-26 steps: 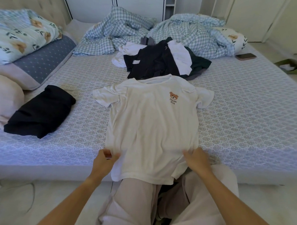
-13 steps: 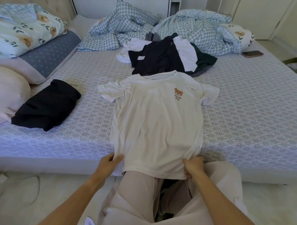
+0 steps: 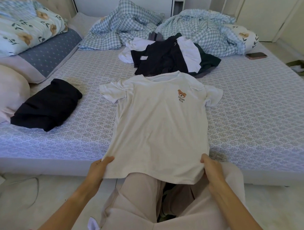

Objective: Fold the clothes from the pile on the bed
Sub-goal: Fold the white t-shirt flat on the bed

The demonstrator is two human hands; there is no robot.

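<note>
A white T-shirt (image 3: 159, 128) with a small bear print lies face up on the bed, collar away from me, its hem hanging over the near edge onto my knees. My left hand (image 3: 97, 169) pinches the hem's left corner. My right hand (image 3: 211, 168) grips the hem's right corner. Behind the shirt sits the pile of clothes (image 3: 171, 58), dark and white garments mixed. A folded black garment (image 3: 47, 105) rests on the bed at the left.
Pillows (image 3: 18, 44) stack at the far left and a checked duvet (image 3: 178, 28) is bunched along the back. A phone (image 3: 255, 55) lies at the right on the bed (image 3: 254, 108). A green box (image 3: 301, 67) stands on the floor beyond the bed's right edge.
Both hands have shifted outward to the hem's corners and pulled the shirt taut toward me. The body of the shirt looks flatter now.
</note>
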